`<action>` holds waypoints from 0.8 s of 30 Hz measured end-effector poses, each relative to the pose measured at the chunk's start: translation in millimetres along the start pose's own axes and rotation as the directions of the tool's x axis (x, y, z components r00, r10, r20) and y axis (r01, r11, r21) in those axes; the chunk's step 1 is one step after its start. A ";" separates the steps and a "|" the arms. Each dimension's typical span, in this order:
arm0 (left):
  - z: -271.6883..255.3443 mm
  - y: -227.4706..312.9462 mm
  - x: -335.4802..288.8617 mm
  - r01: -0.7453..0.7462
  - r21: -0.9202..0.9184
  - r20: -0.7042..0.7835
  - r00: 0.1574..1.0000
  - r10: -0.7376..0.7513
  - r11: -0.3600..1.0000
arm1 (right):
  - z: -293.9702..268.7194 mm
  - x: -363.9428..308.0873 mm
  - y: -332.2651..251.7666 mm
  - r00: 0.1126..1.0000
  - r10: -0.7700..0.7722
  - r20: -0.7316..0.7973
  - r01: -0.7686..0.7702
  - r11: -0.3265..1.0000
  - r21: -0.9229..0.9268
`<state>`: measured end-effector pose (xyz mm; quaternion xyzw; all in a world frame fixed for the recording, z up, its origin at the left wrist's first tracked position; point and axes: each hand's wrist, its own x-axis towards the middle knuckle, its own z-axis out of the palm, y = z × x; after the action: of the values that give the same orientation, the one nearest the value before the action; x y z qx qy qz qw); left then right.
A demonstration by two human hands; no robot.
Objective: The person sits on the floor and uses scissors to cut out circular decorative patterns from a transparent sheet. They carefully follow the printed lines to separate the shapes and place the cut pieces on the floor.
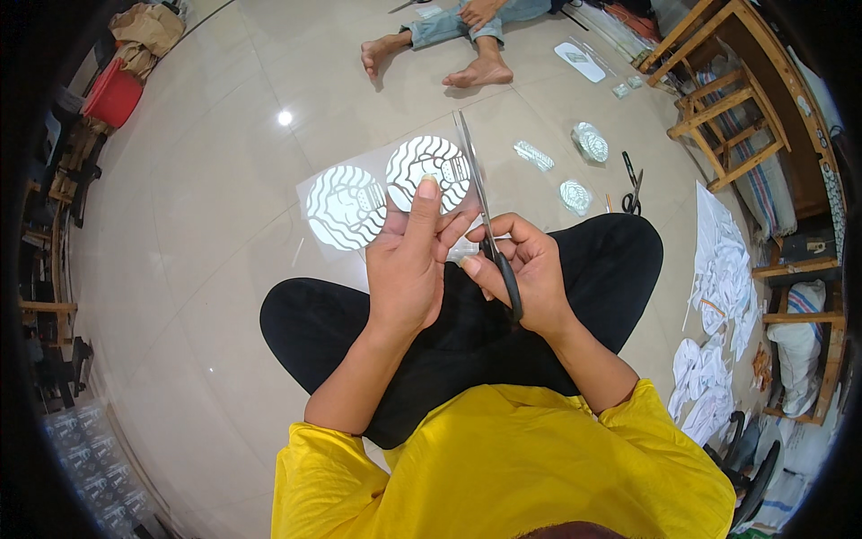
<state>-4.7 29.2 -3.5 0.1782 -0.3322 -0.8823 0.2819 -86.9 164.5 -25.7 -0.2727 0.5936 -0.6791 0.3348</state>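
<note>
My left hand grips a clear sheet carrying two round silver-white stickers, its thumb pressed flat on top. The left sticker and the right sticker both show a wavy line pattern. A pair of scissors with black handles is in my right hand, its long blades pointing away from me. The blades run along the right edge of the sheet, beside the right sticker. Whether they are cutting into it I cannot tell. My fingers partly cover the sheet's lower edge.
Several silver cutouts lie on the floor to the right, near another pair of scissors. White cloth pieces lie further right, beside a wooden stool. Another person's bare foot rests on the tiles ahead. A red bucket stands far left.
</note>
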 end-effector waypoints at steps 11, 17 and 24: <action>2.2 1.1 -3.0 -0.006 -0.007 0.032 0.999 0.006 1.000 | -0.2 -5.0 -0.1 0.997 0.073 -0.015 -0.073 0.997 0.001; 2.1 -8.2 1.2 -0.055 -0.027 0.012 0.998 0.055 0.998 | 4.0 8.7 -11.6 0.984 -0.030 -0.175 0.055 0.989 0.136; -6.0 -13.1 6.5 -0.034 -0.036 0.001 0.999 0.034 0.999 | 7.2 39.4 -30.6 0.967 -0.139 -0.214 0.171 0.976 0.136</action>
<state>-11.7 30.4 -17.6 0.1666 -0.3194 -0.8834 0.2996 -110.1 131.5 4.5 -0.2211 0.5477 -0.7711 0.2379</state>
